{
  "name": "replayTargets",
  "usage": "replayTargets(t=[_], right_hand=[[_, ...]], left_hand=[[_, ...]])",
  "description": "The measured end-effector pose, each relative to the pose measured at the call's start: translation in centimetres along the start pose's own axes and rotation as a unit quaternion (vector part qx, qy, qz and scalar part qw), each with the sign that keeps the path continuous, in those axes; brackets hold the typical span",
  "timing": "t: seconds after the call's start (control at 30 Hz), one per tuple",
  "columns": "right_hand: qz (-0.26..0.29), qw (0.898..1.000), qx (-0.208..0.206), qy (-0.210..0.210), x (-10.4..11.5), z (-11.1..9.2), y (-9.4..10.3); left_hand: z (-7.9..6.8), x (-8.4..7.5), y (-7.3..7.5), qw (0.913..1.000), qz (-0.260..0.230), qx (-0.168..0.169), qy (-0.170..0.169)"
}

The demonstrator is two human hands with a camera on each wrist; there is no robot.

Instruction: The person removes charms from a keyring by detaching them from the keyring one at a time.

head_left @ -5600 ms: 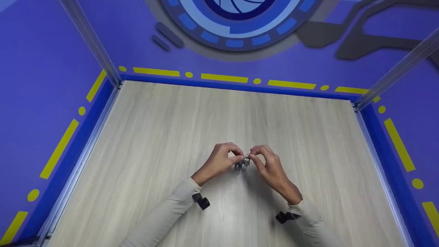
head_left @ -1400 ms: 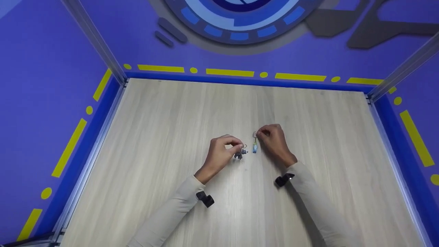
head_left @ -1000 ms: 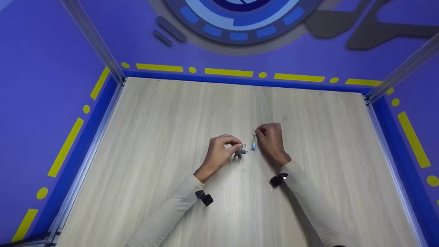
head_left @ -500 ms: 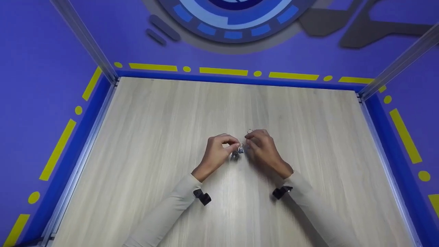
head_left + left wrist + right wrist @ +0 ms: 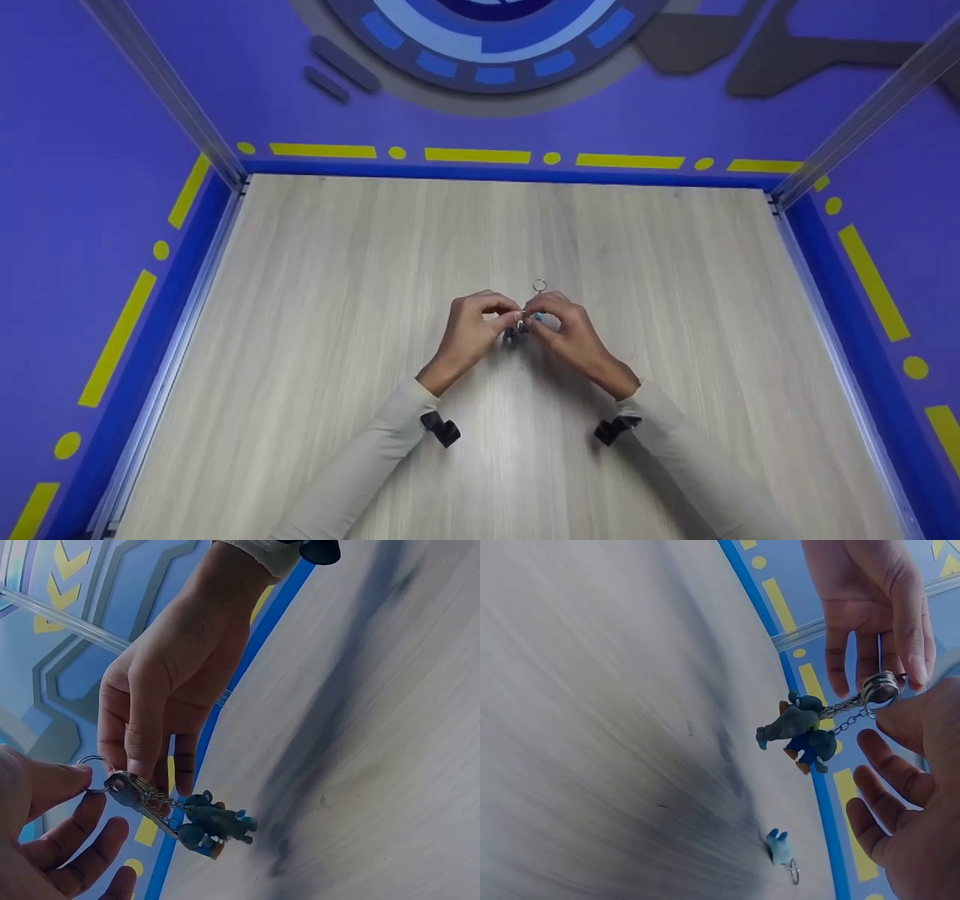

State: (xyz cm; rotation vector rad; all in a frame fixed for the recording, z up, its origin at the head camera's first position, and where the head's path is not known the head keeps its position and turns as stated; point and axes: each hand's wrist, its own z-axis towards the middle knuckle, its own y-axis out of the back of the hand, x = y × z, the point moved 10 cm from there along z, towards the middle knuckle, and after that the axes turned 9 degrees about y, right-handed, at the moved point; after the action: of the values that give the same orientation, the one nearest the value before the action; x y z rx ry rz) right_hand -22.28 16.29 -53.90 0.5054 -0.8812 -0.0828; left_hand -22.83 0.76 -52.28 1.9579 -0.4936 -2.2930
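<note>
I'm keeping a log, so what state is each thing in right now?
Left hand: pinching the key ring
Right hand: pinching the key ring
Key ring: held up between both hands
Two figurines: dangling on short chains
Blue charm: lying on the table, not held

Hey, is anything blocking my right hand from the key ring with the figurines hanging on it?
Nothing visible does: the right hand pinches the key ring, and so does the left hand. The loose blue figurine lies on the table, out of the way.
</note>
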Motion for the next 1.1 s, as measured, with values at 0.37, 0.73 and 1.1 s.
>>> replayTargets(t=[0.37,0.73,1.1], right_hand=[[0.026,0.997,-0.008,-0.068,-0.6,-0.9,0.2],[0.021,0.997,0.012,-0.070,0.8,-0.9,1.0],[-0.014,1.000,0.021,0.002,2.8,-0.7,0.8]], left_hand=[[-0.4,-0.1,0.1,0.9998,0.011,0.008,-0.011],[-0.7,0.3,0.4,0.9999,0.004,0.001,0.010],[-1.2,0.1,0.4,1.0000,0.004,-0.006,0.005]])
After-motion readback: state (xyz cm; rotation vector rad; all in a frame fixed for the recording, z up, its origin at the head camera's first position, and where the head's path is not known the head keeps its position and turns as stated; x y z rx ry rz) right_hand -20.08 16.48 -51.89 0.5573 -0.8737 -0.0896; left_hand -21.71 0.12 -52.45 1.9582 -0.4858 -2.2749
